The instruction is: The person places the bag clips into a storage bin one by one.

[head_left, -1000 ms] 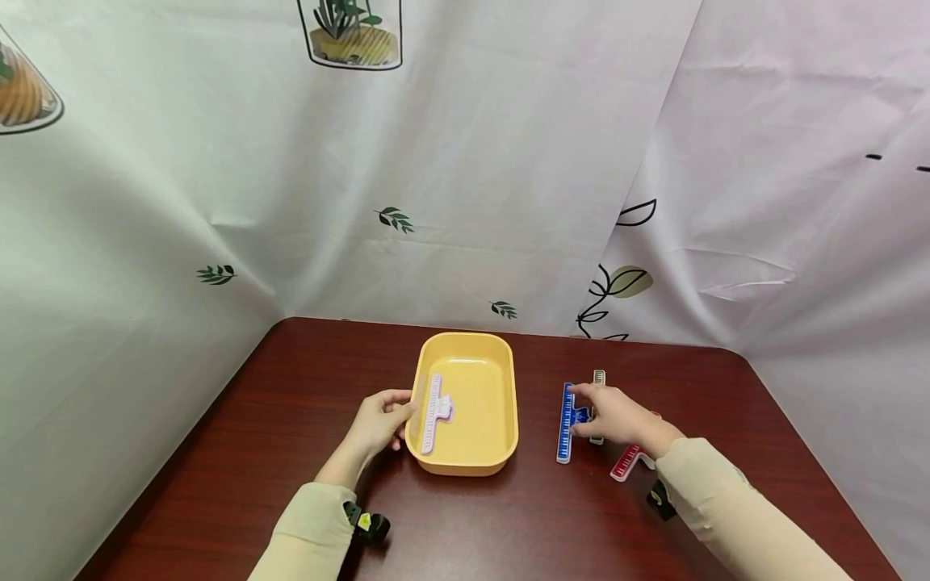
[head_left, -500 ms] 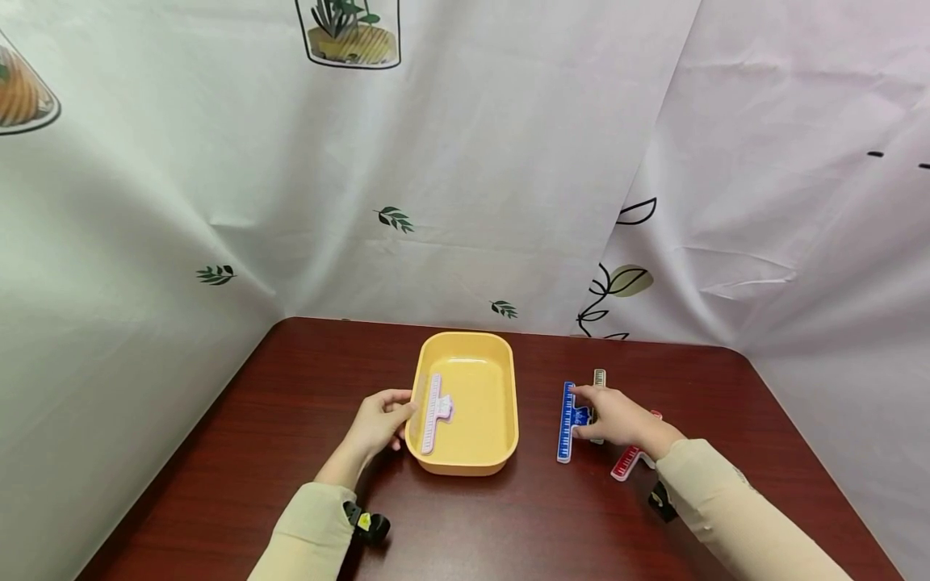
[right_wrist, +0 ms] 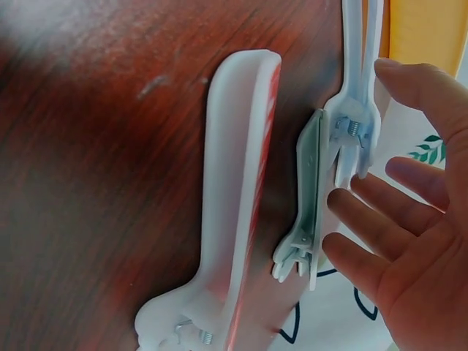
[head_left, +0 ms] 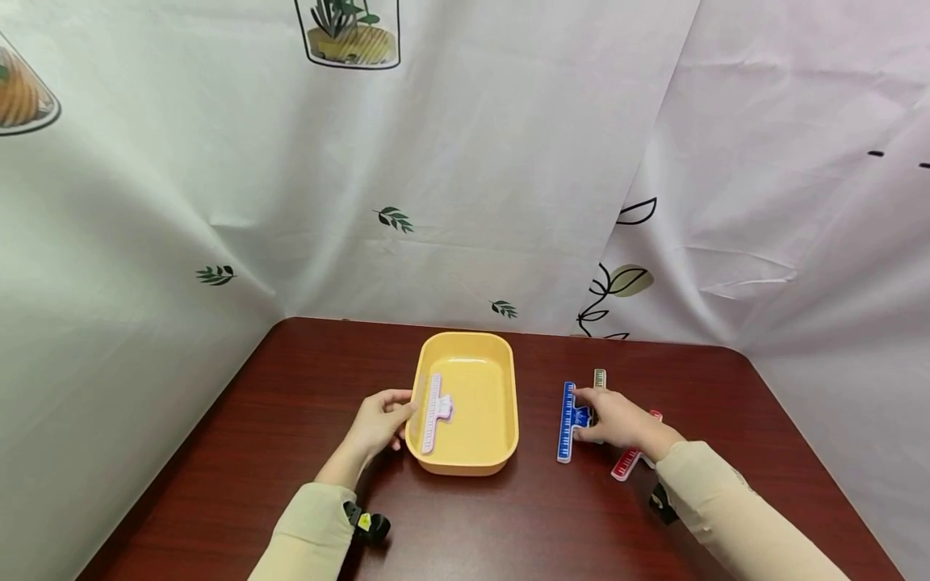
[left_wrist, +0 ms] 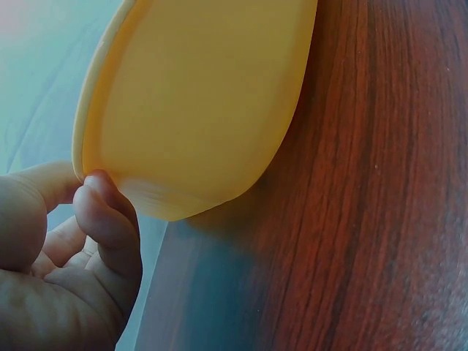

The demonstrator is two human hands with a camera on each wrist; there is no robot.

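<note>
My left hand pinches the left rim of a yellow plastic tray between thumb and fingers; the left wrist view shows the thumb at the rim. Inside the tray lies a pink-and-white ruler clip. My right hand hovers over the handle of a blue ruler clip, thumb and fingers spread apart. In the right wrist view, the thumb tip is right at the blue clip's white side. A green ruler clip is partly hidden under the right hand.
A red ruler clip lies beneath the right wrist, partly covered by it. The dark wooden table meets a white printed cloth at the back and sides.
The fingers of my right hand shift slightly around the blue ruler clip's handle. My left hand stays on the tray rim, and the tray has not moved.
</note>
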